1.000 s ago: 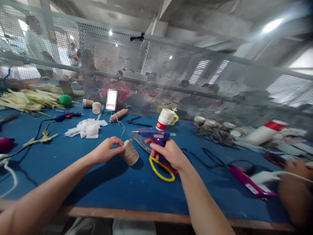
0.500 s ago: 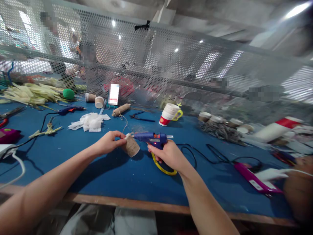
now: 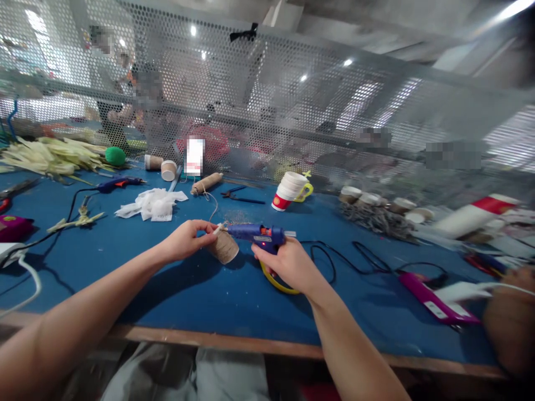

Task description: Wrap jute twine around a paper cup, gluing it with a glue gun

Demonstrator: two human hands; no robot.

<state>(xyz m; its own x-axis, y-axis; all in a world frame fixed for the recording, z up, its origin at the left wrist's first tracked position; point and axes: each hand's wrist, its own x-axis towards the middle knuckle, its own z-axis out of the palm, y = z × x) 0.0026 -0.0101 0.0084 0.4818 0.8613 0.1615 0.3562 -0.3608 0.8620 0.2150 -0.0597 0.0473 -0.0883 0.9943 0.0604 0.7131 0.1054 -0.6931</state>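
Observation:
My left hand point(image 3: 194, 238) is closed on a small paper cup point(image 3: 225, 248) wrapped in brown twine, tilted over the blue table. In my right hand point(image 3: 282, 257) is a blue glue gun point(image 3: 259, 236) with a small red light, its nozzle at the cup's white rim near my left fingertips. A clear glue stick pokes out of the gun's back. Under the right hand a yellow ring point(image 3: 280, 285) is partly hidden. A strand of twine runs from the cup towards a twine spool point(image 3: 208, 182) behind it.
Pliers point(image 3: 242, 196), a stack of paper cups point(image 3: 290, 190) and crumpled white material point(image 3: 154, 205) lie beyond my hands. Another glue gun point(image 3: 121, 184) and corn husks point(image 3: 54, 159) are at left. A purple power strip point(image 3: 437, 301) and a person's hand point(image 3: 516, 289) are at right.
The view has shifted slightly. Both hands keep their hold on the cup and glue gun, and the nozzle stays at the cup's rim.

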